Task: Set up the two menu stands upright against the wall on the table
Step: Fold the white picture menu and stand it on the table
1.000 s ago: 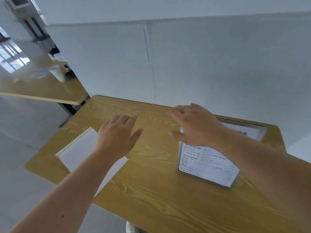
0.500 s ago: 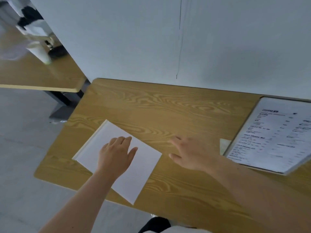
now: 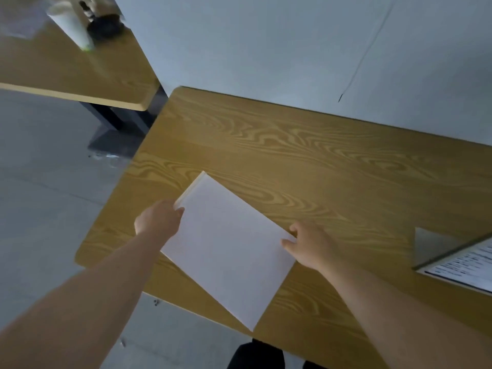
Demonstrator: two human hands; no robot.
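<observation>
A white menu stand (image 3: pixel 229 249) lies flat, blank side up, near the front left of the wooden table (image 3: pixel 306 155). My left hand (image 3: pixel 158 218) grips its left long edge, fingers curled under. My right hand (image 3: pixel 310 245) holds its right edge near the far corner, thumb on top. The second menu stand (image 3: pixel 460 259), printed side showing, lies tilted at the right edge of the view, partly cut off. The white wall (image 3: pixel 292 43) runs along the table's far side.
A second wooden table (image 3: pixel 66 67) stands at the upper left with a pale cup (image 3: pixel 72 27) and a dark object (image 3: pixel 105 26) on it. Grey floor (image 3: pixel 45 195) lies left of the table. Dark shoes (image 3: pixel 255 355) show below the front edge.
The view has swung left and down. My left hand slid from the top of the white stand to its left edge, and my right hand came over from the table to its right edge.
</observation>
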